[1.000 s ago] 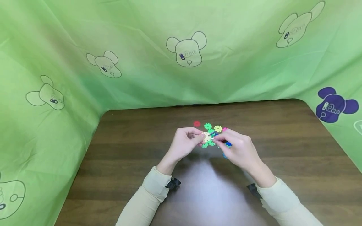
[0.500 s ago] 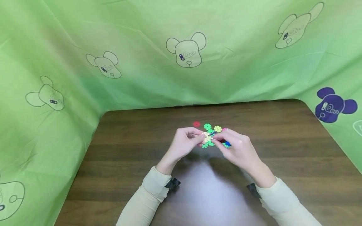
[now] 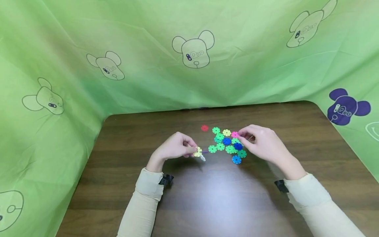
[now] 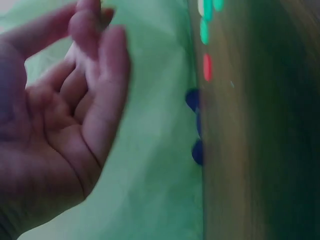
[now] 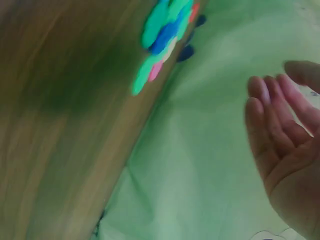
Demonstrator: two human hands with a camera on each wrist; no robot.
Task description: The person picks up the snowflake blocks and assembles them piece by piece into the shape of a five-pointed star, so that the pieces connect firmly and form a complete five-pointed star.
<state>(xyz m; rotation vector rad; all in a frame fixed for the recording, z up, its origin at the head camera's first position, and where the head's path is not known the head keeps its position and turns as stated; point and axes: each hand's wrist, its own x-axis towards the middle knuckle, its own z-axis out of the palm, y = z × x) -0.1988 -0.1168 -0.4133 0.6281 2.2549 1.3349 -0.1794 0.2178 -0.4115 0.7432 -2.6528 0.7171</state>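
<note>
Near the centre of the head view, a yellow disc (image 3: 197, 151), with a purple piece (image 3: 205, 152) and a white piece (image 3: 202, 158) at its edge, is pinched by the left hand (image 3: 176, 146), while green discs (image 3: 220, 146) lie right of it and the loose, unclenched right hand (image 3: 262, 141) hovers beside a pink disc (image 3: 234, 134).

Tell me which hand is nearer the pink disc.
Right. The right hand is just right of the pink disc; the left hand is farther off to its left, pinching a yellow disc.
</note>
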